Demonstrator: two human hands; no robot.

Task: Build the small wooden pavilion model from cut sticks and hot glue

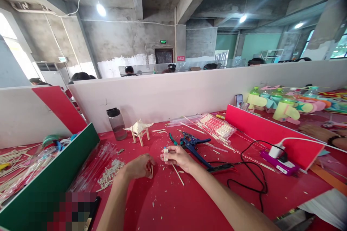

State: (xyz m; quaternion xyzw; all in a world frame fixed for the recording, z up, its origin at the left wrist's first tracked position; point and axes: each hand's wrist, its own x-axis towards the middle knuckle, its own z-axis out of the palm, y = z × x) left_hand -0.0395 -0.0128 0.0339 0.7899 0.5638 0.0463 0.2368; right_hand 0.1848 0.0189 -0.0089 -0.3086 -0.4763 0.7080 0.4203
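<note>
My right hand (180,158) pinches a small row of short wooden sticks (166,154) upright between thumb and fingers, just above the red table. To its left, my left hand (141,166) is closed with its fingers curled down, and short wooden stick pieces (151,170) show at the fingertips. Under the right hand lies a longer thin stick (178,175). Beyond my hands stands a small pavilion model (139,130) made of sticks. Blue-handled pliers (196,151) lie just past the right hand. Left of my left hand is a heap of short cut sticks (110,174).
A dark-lidded bottle (117,124) stands by the white partition (162,95). Packed sticks (217,126) lie at the back right. A purple power strip (279,163) and black cable (264,180) occupy the right side. Green (62,166) and red (271,137) dividers flank the table; another person's arm (322,135) is beyond the red one.
</note>
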